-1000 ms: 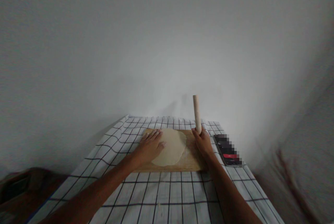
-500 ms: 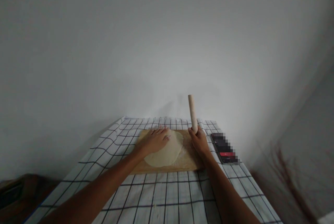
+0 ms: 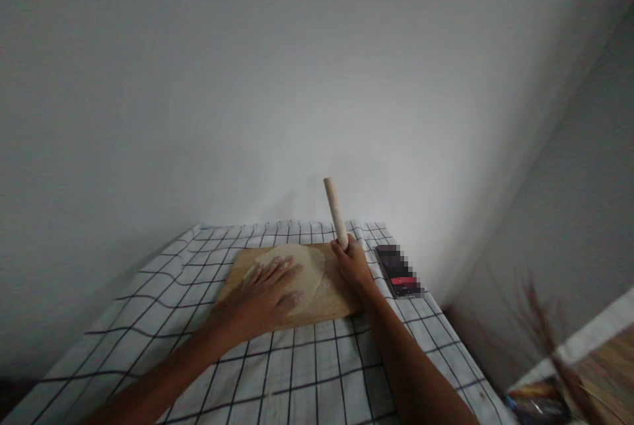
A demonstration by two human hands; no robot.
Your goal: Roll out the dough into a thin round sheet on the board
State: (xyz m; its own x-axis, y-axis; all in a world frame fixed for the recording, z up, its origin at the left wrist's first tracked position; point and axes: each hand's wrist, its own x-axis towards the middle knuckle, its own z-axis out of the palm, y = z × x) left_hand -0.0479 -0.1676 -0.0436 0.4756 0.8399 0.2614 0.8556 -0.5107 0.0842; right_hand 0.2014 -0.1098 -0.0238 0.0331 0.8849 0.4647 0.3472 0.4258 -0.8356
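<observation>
A thin, pale sheet of dough (image 3: 311, 268) lies flat on a wooden board (image 3: 341, 296). My left hand (image 3: 270, 296) rests on the dough's left and near part with its fingers spread, and covers some of it. Whitish flour shows on those fingertips. In my right hand (image 3: 352, 260) is a wooden rolling pin (image 3: 334, 210), gripped near its lower end. The pin points up and leans a little to the left, over the board's right side and apart from the dough.
A checked white cloth (image 3: 307, 372) covers the table. Right of the board lies a phone (image 3: 399, 273), partly pixelated. A pale wall (image 3: 297, 82) rises behind the table. Thin reddish branches (image 3: 539, 319) and a shiny package (image 3: 539, 402) are at the lower right.
My left hand has moved from the dough's far part towards me. The whole scene has shifted left as the view turned right. My right hand still holds the rolling pin, now leaning further left.
</observation>
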